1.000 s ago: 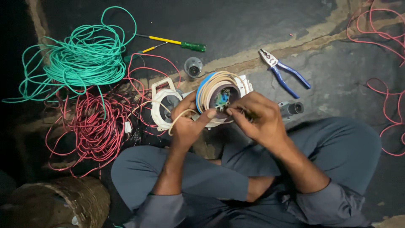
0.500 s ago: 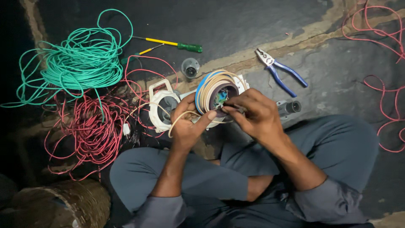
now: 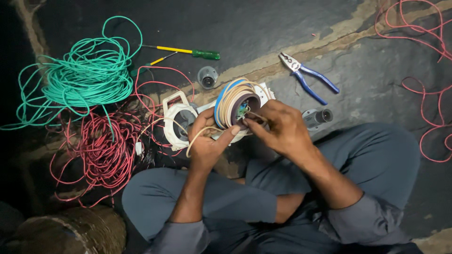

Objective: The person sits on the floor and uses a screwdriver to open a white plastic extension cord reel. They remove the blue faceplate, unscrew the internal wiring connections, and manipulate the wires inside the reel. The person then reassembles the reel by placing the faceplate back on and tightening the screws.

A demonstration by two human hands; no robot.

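Note:
I sit cross-legged on a dark floor. My left hand [image 3: 207,143] grips a round cable reel [image 3: 235,106] wound with cream cable and a blue band, tilted on its edge above my knees. A cream cable end loops out below my left thumb. My right hand [image 3: 278,127] pinches thin wires at the reel's dark hub, fingertips at its open centre. A white reel casing [image 3: 176,117] with a handle lies on the floor just left of my left hand.
A green wire coil [image 3: 84,80] and a red wire tangle [image 3: 101,150] lie at the left. A yellow-green screwdriver [image 3: 188,51], blue-handled pliers [image 3: 308,77], a small round cap [image 3: 207,77] and a grey lamp holder [image 3: 318,117] lie nearby. More red wire [image 3: 423,47] trails at the right.
My hands and the reel have stayed in place; my right fingers have shifted slightly at the hub wires. The view has drifted a little.

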